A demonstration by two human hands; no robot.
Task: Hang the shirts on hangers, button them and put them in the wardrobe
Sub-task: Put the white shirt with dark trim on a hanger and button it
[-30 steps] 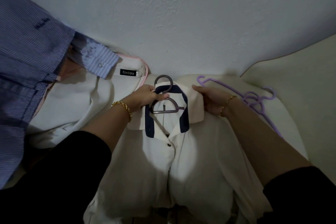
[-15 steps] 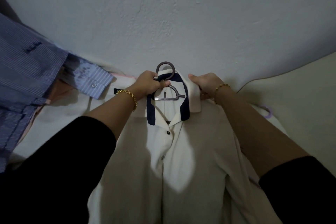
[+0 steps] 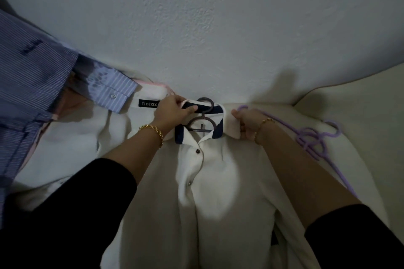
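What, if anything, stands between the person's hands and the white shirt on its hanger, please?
Nothing visible does. The left hand grips the white shirt at its navy-lined collar beside the grey hanger, and the right hand holds the collar's other side. The wardrobe is out of view.

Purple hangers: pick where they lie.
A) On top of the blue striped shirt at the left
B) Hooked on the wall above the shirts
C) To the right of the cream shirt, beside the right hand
C: the purple hangers lie flat to the right of the cream shirt, running out from beside the right hand that pinches its collar.
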